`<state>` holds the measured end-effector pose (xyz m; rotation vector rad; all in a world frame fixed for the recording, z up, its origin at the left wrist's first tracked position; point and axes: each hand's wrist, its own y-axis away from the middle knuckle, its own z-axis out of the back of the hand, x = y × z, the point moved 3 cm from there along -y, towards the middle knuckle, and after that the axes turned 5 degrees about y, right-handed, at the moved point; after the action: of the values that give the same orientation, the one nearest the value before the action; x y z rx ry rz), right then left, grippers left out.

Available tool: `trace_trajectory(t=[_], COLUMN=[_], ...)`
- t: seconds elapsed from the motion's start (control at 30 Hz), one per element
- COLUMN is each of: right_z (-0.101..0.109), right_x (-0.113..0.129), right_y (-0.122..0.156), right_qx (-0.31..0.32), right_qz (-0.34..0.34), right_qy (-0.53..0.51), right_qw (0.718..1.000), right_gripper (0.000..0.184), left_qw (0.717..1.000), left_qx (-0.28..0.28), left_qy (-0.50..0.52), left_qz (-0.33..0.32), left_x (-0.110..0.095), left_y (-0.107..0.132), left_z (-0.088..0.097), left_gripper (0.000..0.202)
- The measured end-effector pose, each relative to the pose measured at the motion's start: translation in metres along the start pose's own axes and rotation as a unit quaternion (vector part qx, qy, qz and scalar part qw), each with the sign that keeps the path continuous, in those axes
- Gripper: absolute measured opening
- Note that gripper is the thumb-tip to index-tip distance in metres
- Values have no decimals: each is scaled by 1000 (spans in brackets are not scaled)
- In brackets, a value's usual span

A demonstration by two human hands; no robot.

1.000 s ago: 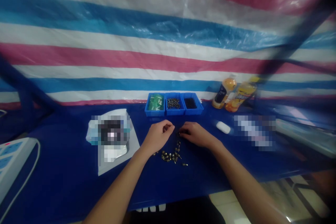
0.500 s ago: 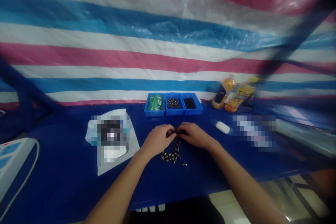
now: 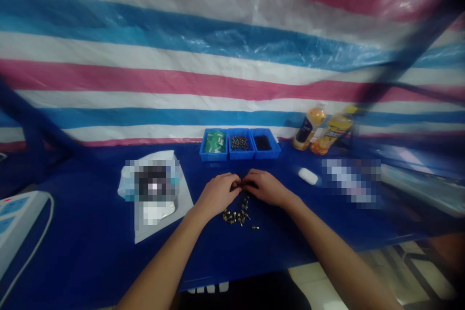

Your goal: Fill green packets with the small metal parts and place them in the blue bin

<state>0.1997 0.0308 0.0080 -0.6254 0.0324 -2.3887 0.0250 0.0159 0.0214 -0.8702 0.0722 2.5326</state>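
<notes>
Blue plastic bins [image 3: 240, 157] in the head view: how many were there?

Three, beside two bottles [image 3: 331, 131].

Hands?

Left hand [image 3: 218, 195] and right hand [image 3: 269, 188] were curled nearly shut, fingertips [image 3: 237, 185] touching over something tiny; held or not, I couldn't tell.

Metal fittings [image 3: 236, 216]?

One loose pile lay just below the hands, too small to count.

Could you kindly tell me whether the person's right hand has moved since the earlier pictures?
Yes. The right hand has shifted leftward in the view, closing the gap to the left hand, judged against the blue plastic trays, which stand fixed.
</notes>
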Motion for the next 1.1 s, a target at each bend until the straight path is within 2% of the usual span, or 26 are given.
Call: trace_trajectory(t=[0.3,0.53,0.8,1.1], right_z=[3,9,14,19], right_x=[0,2,-5,-8], right_y=[-1,-2,0,0], right_qx=[-14,-31,-50,-136], right_qz=[-2,5,-56,-56], right_qy=[-45,-82,-123,-131], right_qw=[999,996,990,980], right_gripper=[9,14,13,22], left_qw=[1000,1000,1000,1000], left_qx=[-2,-6,-12,-5], left_qy=[-1,-7,-14,-15], left_qz=[-2,8,6,17], left_x=[0,-3,-2,-4], left_y=[1,1,2,1], left_z=[0,1,-2,-1], left_gripper=[9,13,16,20])
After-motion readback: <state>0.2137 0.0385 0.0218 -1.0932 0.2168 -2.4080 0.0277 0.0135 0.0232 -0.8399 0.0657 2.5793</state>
